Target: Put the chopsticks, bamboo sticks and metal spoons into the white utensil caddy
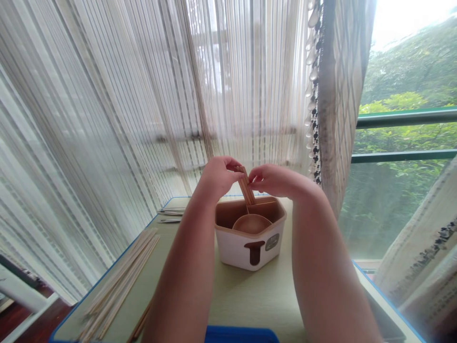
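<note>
Both my hands meet above a white holder point(250, 245) with a brown rim and a brown spoon-shaped piece point(252, 223) inside. My left hand point(217, 177) and my right hand point(273, 180) are both closed around the top of a small bundle of wooden chopsticks point(247, 188). The bundle stands tilted, its lower end inside the holder's rear compartment. The holder rests on a pale green table point(243, 295).
A row of loose wooden chopsticks point(121, 281) lies along the table's left edge. Metal utensils point(171, 215) lie at the far left of the table. A blue object point(241, 334) sits at the near edge. Striped curtains hang right behind the table; a window is at right.
</note>
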Demonstrator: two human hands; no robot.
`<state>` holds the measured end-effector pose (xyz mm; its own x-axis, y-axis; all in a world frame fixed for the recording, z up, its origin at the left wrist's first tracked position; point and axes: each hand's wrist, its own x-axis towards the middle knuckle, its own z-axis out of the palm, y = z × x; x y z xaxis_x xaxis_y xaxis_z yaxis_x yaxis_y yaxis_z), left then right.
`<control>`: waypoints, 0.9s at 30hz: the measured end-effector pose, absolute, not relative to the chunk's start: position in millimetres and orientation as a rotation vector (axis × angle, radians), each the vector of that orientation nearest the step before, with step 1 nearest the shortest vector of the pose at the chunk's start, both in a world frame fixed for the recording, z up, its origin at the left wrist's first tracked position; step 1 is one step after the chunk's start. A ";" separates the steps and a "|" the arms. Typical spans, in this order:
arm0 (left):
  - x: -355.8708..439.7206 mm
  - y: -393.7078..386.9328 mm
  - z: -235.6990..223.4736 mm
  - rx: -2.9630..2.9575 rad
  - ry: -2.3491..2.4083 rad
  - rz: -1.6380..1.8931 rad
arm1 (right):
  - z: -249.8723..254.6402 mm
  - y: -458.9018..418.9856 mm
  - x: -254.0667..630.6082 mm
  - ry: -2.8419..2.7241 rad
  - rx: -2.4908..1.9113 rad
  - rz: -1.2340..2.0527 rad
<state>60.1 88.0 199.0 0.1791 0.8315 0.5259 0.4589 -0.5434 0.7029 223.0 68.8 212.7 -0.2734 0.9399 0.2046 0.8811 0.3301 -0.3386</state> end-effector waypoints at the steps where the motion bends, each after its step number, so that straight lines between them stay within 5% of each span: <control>1: 59.2 87.7 199.2 2.069 1.226 1.319 | 212.0 70.0 222.6 -2.234 -1.603 0.220; 23: 60.2 88.5 198.4 2.122 1.315 1.270 | 214.0 69.8 228.3 -2.201 -1.649 0.333; 27: 64.5 74.5 208.3 2.098 1.419 1.619 | 216.3 65.9 235.4 -2.246 -1.526 0.469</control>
